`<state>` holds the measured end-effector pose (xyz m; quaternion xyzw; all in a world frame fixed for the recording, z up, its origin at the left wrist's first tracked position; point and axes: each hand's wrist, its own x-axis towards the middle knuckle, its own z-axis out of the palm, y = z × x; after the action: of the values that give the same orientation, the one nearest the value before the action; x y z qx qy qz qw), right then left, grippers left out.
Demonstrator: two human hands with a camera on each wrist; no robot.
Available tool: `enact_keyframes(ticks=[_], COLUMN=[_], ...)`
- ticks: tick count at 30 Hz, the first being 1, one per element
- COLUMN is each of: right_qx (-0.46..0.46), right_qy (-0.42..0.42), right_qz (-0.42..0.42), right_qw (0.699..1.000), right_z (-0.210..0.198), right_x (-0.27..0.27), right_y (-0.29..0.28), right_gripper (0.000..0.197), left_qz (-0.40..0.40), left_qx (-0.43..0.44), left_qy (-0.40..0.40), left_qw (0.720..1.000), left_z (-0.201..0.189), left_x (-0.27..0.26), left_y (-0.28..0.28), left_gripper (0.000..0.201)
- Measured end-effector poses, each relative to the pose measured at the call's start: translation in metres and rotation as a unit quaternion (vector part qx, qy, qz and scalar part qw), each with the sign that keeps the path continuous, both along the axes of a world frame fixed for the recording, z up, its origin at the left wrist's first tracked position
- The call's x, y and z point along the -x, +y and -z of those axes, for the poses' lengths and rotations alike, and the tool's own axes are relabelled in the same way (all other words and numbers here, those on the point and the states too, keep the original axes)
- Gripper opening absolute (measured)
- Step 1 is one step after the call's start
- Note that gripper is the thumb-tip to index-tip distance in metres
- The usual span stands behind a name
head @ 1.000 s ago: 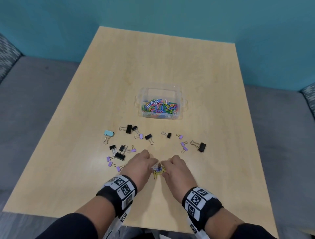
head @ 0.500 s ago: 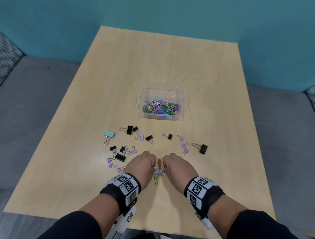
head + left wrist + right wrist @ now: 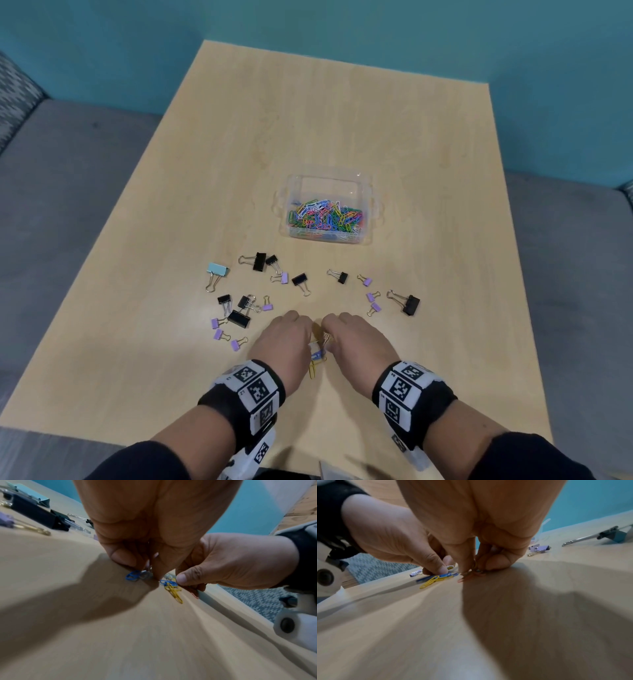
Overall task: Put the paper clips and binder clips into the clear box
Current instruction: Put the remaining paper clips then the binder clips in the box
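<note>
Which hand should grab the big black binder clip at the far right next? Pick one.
Right. The right hand lies on the same side as the big black binder clip; the left hand would have to cross over it.

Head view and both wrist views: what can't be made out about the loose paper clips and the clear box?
- Loose coloured paper clips: head view, both hands cover most; count unclear.
- Left hand fingertips: own palm hides the grip.
- Right hand: the clips at its fingertips are blurred.
- Clear plastic box: clips inside too small to count.
</note>
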<state>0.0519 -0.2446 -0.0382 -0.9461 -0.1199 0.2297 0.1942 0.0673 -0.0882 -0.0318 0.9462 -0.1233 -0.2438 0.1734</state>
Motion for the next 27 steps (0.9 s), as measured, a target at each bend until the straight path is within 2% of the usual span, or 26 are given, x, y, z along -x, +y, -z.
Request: enact_keyframes(ticks=[3, 10, 14, 16, 17, 19, 21, 23, 27], right_qx=[-0.003, -0.007, 0.026, 0.036, 0.031, -0.004, -0.053, -0.075, -0.075], right_qy=[0.000, 0.011, 0.012, 0.015, 0.022, 0.053, 0.043, -0.013, -0.076], right_qz=[-0.051, -0.099, -0.130, -0.126, -0.107, -0.017, 0.093, 0.165, 0.191], right_qw=[0.999, 0.995, 0.991, 0.991, 0.993, 0.998, 0.993, 0.983, 0.976], right_z=[0.001, -0.005, -0.004, -0.004, -0.006, -0.016, -0.028, -0.043, -0.071], right_x=[0.000, -0.011, -0.016, -0.017, -0.020, -0.034, -0.059, -0.092, -0.157], right_y=[-0.004, -0.003, -0.004, -0.005, -0.007, -0.013, -0.024, -0.035, -0.035], right_gripper=[0.028, 0.024, 0.028, 0.020, 0.014, 0.015, 0.016, 0.016, 0.011], left_qz=[-0.012, -0.020, -0.015, -0.028, -0.052, -0.113, -0.137, -0.138, -0.136], left_qx=[0.006, -0.014, -0.019, -0.003, 0.016, 0.063, 0.092, 0.110, 0.132], left_qy=[-0.007, -0.006, 0.006, 0.026, 0.043, 0.064, 0.034, -0.019, -0.092], left_qw=[1.000, 1.000, 1.000, 0.999, 0.998, 0.990, 0.986, 0.984, 0.978], left_z=[0.001, 0.004, 0.002, 0.000, -0.002, -0.009, -0.019, -0.032, -0.061], left_x=[0.003, 0.000, -0.007, -0.010, -0.014, -0.027, -0.053, -0.088, -0.156], left_y=[0.002, 0.003, 0.003, 0.004, 0.006, 0.010, 0.011, 0.008, -0.013], left_gripper=[0.021, 0.018, 0.014, 0.012, 0.011, 0.013, 0.013, 0.011, 0.008])
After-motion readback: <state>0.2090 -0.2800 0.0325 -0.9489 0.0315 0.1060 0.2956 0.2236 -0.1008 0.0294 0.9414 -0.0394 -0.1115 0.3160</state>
